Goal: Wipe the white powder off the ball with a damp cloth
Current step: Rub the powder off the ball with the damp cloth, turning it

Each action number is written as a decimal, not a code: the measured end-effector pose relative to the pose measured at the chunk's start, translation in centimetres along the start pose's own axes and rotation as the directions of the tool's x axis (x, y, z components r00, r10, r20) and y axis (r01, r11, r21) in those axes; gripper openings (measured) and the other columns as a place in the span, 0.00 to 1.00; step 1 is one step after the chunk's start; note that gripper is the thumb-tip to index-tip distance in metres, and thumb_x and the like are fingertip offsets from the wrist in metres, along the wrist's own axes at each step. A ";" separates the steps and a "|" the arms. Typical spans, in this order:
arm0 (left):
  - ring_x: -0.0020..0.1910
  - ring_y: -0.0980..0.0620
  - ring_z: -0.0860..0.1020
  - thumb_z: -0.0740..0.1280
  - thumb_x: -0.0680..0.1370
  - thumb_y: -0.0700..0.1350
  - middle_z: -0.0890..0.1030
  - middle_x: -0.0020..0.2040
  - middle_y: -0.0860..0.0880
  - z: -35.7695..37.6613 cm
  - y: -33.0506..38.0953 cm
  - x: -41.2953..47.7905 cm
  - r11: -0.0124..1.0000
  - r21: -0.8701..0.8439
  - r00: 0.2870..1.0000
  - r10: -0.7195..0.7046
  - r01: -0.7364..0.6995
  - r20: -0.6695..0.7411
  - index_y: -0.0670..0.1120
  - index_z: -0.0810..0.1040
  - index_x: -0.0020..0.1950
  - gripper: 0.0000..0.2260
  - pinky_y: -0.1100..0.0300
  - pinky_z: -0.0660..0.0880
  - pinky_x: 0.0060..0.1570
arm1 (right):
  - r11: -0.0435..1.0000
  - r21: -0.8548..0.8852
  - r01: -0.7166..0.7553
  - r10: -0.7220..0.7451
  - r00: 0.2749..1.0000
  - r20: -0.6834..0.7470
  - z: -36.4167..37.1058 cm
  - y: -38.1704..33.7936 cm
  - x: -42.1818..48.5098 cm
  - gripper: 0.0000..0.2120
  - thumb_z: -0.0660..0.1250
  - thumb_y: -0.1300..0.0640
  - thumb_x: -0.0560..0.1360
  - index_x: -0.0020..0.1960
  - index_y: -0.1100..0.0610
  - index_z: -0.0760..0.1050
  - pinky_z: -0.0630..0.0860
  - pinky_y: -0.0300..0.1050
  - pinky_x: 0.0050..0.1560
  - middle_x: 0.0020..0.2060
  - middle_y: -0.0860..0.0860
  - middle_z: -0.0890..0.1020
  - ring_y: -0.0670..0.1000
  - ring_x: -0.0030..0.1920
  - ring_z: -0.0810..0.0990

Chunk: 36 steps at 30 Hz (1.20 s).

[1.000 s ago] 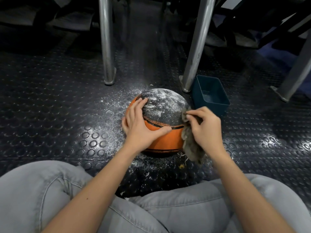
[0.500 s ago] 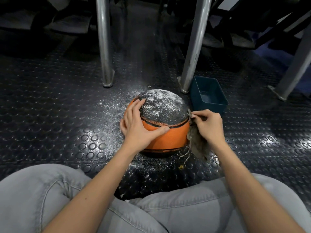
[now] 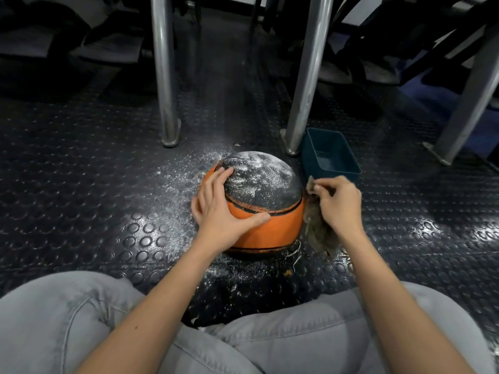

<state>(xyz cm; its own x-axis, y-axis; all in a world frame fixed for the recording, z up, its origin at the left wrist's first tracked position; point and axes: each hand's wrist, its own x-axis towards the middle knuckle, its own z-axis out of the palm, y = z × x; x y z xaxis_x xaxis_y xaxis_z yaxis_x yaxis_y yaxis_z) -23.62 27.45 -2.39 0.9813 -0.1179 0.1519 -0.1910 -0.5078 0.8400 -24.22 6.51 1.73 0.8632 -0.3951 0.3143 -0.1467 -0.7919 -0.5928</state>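
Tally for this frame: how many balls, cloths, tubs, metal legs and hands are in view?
ball: 1
cloth: 1
blue tub: 1
metal legs: 3
hands, left hand and right hand: 2
Total: 8

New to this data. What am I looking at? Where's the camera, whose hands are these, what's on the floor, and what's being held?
There is no machine here. A person works with bare hands, and the only camera sits on their head looking down. That is why both arms come in from the bottom, past the knees in grey trousers.

The left hand lies spread on the ball, an orange basketball. Its dark top panel is dusted with white powder. The right hand pinches a grey-brown cloth, which hangs at the ball's right side.

The ball sits on a dark studded floor with more powder scattered around it. A blue tub stands behind it on the right, next to two metal legs.
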 end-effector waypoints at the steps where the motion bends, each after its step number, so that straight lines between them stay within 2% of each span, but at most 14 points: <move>1: 0.64 0.70 0.46 0.64 0.55 0.75 0.51 0.69 0.67 0.1 -0.1 -0.1 1.000 0.002 1.000 0.004 -0.004 -0.002 0.64 0.51 0.72 0.49 0.43 0.41 0.73 | 0.997 0.037 0.061 -0.058 0.994 -0.094 -0.7 -0.9 0.2 0.09 0.66 0.64 0.76 0.54 0.60 0.81 0.63 0.30 0.50 0.48 0.53 0.78 0.54 0.52 0.77; 4: 0.66 0.68 0.47 0.63 0.55 0.75 0.51 0.68 0.68 0.3 0.1 -0.2 1.000 0.016 1.000 0.015 -0.015 -0.001 0.63 0.52 0.73 0.50 0.43 0.40 0.73 | 0.919 0.143 0.368 -0.309 0.896 -0.320 -2.2 -3.9 -0.7 0.10 0.66 0.65 0.74 0.55 0.62 0.80 0.68 0.33 0.54 0.47 0.50 0.75 0.48 0.49 0.75; 6: 0.67 0.67 0.48 0.63 0.55 0.76 0.51 0.68 0.68 0.2 0.2 0.1 1.000 0.017 1.000 0.012 -0.012 0.000 0.62 0.52 0.73 0.50 0.43 0.40 0.73 | 0.874 0.134 0.466 -0.429 0.872 -0.234 -1.2 -3.4 -2.6 0.10 0.66 0.67 0.73 0.54 0.62 0.80 0.68 0.34 0.55 0.48 0.52 0.76 0.49 0.50 0.74; 8: 0.66 0.68 0.48 0.62 0.55 0.76 0.51 0.70 0.66 0.0 0.2 0.5 1.000 0.008 1.000 -0.005 0.005 0.000 0.62 0.52 0.73 0.50 0.43 0.41 0.73 | 0.935 0.068 0.348 -0.348 0.937 -0.015 0.5 -0.6 -3.8 0.09 0.67 0.69 0.72 0.51 0.62 0.81 0.67 0.34 0.53 0.47 0.54 0.79 0.54 0.49 0.77; 10: 0.69 0.66 0.49 0.62 0.54 0.75 0.51 0.71 0.64 -0.4 0.0 0.6 1.000 -0.005 1.000 -0.030 0.030 0.007 0.62 0.52 0.73 0.50 0.42 0.42 0.73 | 0.996 -0.055 0.075 -0.064 0.982 0.177 1.2 1.7 -3.2 0.08 0.67 0.68 0.74 0.51 0.62 0.81 0.66 0.34 0.51 0.48 0.55 0.81 0.57 0.52 0.78; 12: 0.71 0.63 0.49 0.63 0.54 0.75 0.52 0.71 0.63 -0.7 -0.2 0.7 0.999 -0.018 0.999 -0.040 0.040 0.012 0.62 0.52 0.73 0.50 0.42 0.42 0.73 | 0.995 -0.082 -0.055 0.066 0.987 0.149 0.9 1.9 -1.9 0.09 0.66 0.66 0.75 0.53 0.61 0.81 0.65 0.34 0.50 0.50 0.56 0.81 0.55 0.54 0.78; 15: 0.71 0.63 0.49 0.64 0.54 0.75 0.51 0.71 0.63 -0.8 -0.3 0.6 0.998 -0.028 0.999 -0.048 0.048 0.002 0.64 0.51 0.72 0.50 0.43 0.42 0.74 | 0.987 0.068 0.148 -0.143 0.987 -0.073 0.0 -2.3 -0.7 0.09 0.66 0.67 0.74 0.53 0.62 0.81 0.66 0.32 0.54 0.49 0.55 0.82 0.51 0.51 0.78; 17: 0.72 0.62 0.49 0.65 0.54 0.75 0.51 0.72 0.62 -0.7 -0.3 0.6 0.999 -0.012 0.999 -0.047 0.047 -0.003 0.62 0.51 0.73 0.51 0.44 0.42 0.74 | 0.936 0.087 0.342 -0.338 0.939 -0.060 0.2 -4.3 -1.8 0.09 0.67 0.68 0.73 0.51 0.61 0.82 0.69 0.38 0.55 0.47 0.54 0.82 0.51 0.48 0.78; 21: 0.71 0.63 0.50 0.62 0.53 0.76 0.52 0.70 0.65 -0.5 -0.4 0.8 1.000 -0.001 1.000 -0.027 0.027 -0.002 0.62 0.52 0.73 0.51 0.43 0.43 0.73 | 0.884 0.059 0.463 -0.463 0.886 -0.023 1.6 -3.4 -4.5 0.08 0.68 0.67 0.72 0.49 0.61 0.82 0.63 0.25 0.52 0.45 0.53 0.81 0.51 0.45 0.74; 23: 0.68 0.66 0.49 0.62 0.53 0.76 0.51 0.69 0.66 -0.5 0.0 0.9 1.000 -0.002 0.999 -0.022 0.022 0.025 0.63 0.52 0.73 0.50 0.43 0.42 0.73 | 0.923 0.088 0.374 -0.374 0.927 -0.023 1.5 -2.4 -2.8 0.08 0.68 0.68 0.72 0.49 0.61 0.82 0.67 0.31 0.52 0.45 0.53 0.82 0.52 0.46 0.77; 25: 0.67 0.67 0.48 0.62 0.53 0.76 0.50 0.69 0.66 -0.4 0.1 0.9 1.000 -0.004 0.999 -0.021 0.021 0.037 0.63 0.51 0.73 0.50 0.43 0.42 0.73 | 0.979 0.132 0.155 -0.158 0.987 0.013 1.5 -1.0 -0.3 0.09 0.67 0.68 0.73 0.51 0.61 0.82 0.70 0.37 0.55 0.47 0.53 0.82 0.52 0.50 0.79; 28: 0.63 0.70 0.47 0.63 0.53 0.76 0.50 0.69 0.67 -0.3 -0.1 0.7 1.000 -0.012 1.000 -0.017 0.018 0.019 0.63 0.51 0.72 0.50 0.43 0.42 0.73 | 0.983 0.178 -0.046 0.030 0.996 0.090 1.6 -0.1 1.1 0.11 0.65 0.68 0.74 0.52 0.59 0.82 0.72 0.38 0.57 0.48 0.51 0.83 0.51 0.54 0.80; 31: 0.64 0.69 0.48 0.64 0.54 0.75 0.52 0.70 0.65 -0.3 -0.4 0.5 0.999 -0.034 0.999 -0.036 0.035 -0.014 0.64 0.51 0.72 0.49 0.45 0.43 0.74 | 0.980 0.179 0.086 -0.089 0.996 0.005 1.4 -1.9 -1.3 0.08 0.68 0.67 0.73 0.49 0.59 0.83 0.69 0.33 0.53 0.43 0.47 0.81 0.50 0.49 0.80; 36: 0.70 0.64 0.52 0.63 0.54 0.75 0.54 0.71 0.61 -0.2 -0.5 0.5 1.000 -0.012 0.998 -0.020 0.020 -0.058 0.60 0.54 0.73 0.50 0.44 0.45 0.73 | 0.913 0.128 0.388 -0.387 0.921 -0.034 1.9 -4.5 -5.2 0.07 0.70 0.67 0.71 0.47 0.61 0.83 0.68 0.33 0.51 0.43 0.52 0.82 0.50 0.45 0.77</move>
<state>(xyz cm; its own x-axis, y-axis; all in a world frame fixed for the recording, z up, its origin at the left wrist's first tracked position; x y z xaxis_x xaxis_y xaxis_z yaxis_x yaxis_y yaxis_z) -23.06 27.79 -2.63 0.9846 -0.0577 0.1649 -0.1714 -0.5001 0.8488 -27.09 12.97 1.34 0.8358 -0.0733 0.5442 0.2628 -0.8167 -0.5138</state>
